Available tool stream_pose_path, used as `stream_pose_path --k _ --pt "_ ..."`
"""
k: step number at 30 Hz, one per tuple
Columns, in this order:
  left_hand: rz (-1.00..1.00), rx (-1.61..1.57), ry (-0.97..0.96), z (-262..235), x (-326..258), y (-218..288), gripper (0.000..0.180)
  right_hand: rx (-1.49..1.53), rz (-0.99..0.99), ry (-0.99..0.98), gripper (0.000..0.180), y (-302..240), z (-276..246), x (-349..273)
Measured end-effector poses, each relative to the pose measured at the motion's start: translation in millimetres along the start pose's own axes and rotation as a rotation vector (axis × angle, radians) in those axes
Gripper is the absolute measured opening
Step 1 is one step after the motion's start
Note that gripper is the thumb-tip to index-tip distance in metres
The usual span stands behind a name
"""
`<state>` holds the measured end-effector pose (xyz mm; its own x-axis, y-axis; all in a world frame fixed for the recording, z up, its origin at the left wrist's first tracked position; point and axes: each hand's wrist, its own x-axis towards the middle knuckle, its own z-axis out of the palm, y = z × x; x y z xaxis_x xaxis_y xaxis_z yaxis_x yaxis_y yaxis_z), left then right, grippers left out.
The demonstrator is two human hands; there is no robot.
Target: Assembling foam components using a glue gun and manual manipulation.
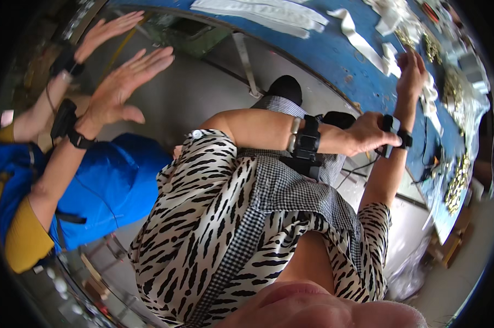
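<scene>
My left hand (368, 133) is closed around a small black wrist device (389, 135) strapped to my right wrist. On my left wrist sit another black strapped device (308, 136) and a light-coloured bracelet (293, 134). My right arm reaches out to the blue table (361, 82). Above it, my right hand (412, 74) has its fingers loosely bent and slightly apart, with nothing visible in them. Beside that hand lies a white fabric strip (361, 44). A thin black cable (361, 167) hangs from the device that my left hand grips.
At the left, a co-worker in a blue apron (110, 180) raises both open hands (121, 90), with black devices on the wrists. White fabric pieces (263, 13) lie along the far table. Gold-coloured small parts (457, 183) and clear plastic bags (476, 109) crowd the right side.
</scene>
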<state>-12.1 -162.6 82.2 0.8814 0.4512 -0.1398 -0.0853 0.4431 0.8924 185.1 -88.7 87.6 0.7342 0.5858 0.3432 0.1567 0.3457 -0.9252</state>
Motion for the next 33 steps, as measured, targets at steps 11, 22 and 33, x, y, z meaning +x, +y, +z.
stream_pose_path --k 11,22,33 --pt "0.115 0.086 -0.024 2.3 15.5 -6.5 0.079 0.032 -0.039 -0.014 0.019 -15.5 -8.0 18.5" --pt "0.053 -0.085 -0.046 15.6 11.8 -9.3 0.051 0.749 0.294 -0.25 0.02 -13.0 -14.9 23.1" --pt "0.042 -0.037 -0.307 6.2 19.1 -11.5 0.084 0.978 0.407 -0.29 0.02 -10.1 -31.3 17.9"
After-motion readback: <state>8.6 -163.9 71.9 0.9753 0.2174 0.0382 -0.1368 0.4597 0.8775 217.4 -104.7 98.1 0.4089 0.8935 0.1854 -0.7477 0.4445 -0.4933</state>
